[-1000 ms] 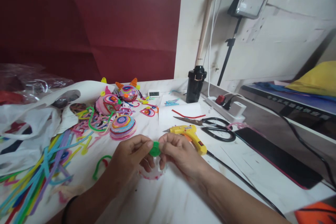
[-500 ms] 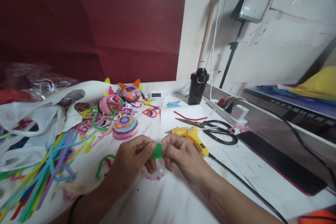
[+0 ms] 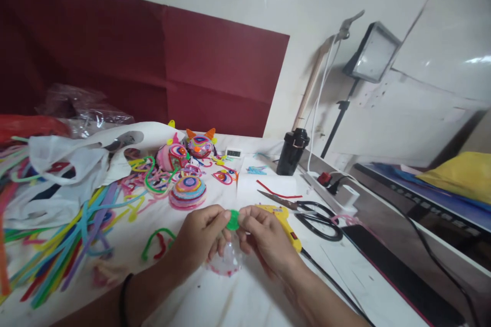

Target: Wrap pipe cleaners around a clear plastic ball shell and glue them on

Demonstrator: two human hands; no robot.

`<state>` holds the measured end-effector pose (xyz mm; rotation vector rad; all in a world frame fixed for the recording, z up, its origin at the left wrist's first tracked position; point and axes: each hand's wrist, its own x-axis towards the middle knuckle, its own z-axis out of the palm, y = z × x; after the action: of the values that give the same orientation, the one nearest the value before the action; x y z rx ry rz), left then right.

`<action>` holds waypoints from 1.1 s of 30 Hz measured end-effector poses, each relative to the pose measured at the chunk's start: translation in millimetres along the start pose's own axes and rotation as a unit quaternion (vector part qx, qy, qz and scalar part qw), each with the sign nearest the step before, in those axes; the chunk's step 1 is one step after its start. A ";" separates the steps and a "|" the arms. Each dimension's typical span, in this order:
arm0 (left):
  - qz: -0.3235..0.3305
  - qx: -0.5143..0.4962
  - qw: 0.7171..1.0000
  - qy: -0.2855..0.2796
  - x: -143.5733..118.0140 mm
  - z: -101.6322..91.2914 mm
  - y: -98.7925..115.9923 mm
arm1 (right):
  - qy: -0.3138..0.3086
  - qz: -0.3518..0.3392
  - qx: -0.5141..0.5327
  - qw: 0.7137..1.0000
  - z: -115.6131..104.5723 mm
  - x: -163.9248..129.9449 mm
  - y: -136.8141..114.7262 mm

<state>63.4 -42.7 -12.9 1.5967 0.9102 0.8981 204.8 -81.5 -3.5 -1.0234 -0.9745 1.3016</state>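
Note:
My left hand [image 3: 201, 237] and my right hand [image 3: 263, 237] meet over the white table [image 3: 245, 296], both pinching a small green coiled disc [image 3: 232, 219] between thumbs and fingertips. Just beneath the hands a clear dome with a pink rim [image 3: 226, 263] rests on the table. A yellow glue gun [image 3: 286, 222] lies right behind my right hand, its black cord trailing toward the near right. A bent green and red pipe cleaner [image 3: 157, 242] lies to the left of my left hand.
Loose coloured pipe cleaners [image 3: 65, 240] spread over the left side, by a white bag [image 3: 57, 173]. Coiled colourful craft figures [image 3: 187, 163] sit behind. Black scissors [image 3: 310, 212], a black bottle [image 3: 291, 150], a power strip [image 3: 337, 184] and a dark tablet [image 3: 402, 265] lie to the right.
The camera has tilted up and swung, so everything sits lower and a little to the right in view. Both hands keep their pinch on the green disc.

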 end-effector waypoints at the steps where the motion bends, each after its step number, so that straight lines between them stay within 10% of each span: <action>1: 0.004 0.002 1.000 0.008 0.2 -0.5 0.8 | -0.001 0.000 -0.002 1.000 1.6 1.1 -0.4; 13: -0.023 -0.117 0.993 0.020 12.4 -3.1 -4.7 | -0.005 -0.018 0.005 1.000 7.9 18.6 7.2; 33: 0.034 -0.015 0.996 0.077 -0.1 -5.7 5.2 | -0.019 -0.113 -0.138 0.984 9.2 6.1 3.1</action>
<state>58.9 -41.4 -6.9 1.5559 0.9492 1.0905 195.3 -75.1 -4.0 -1.0634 -1.2880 1.0204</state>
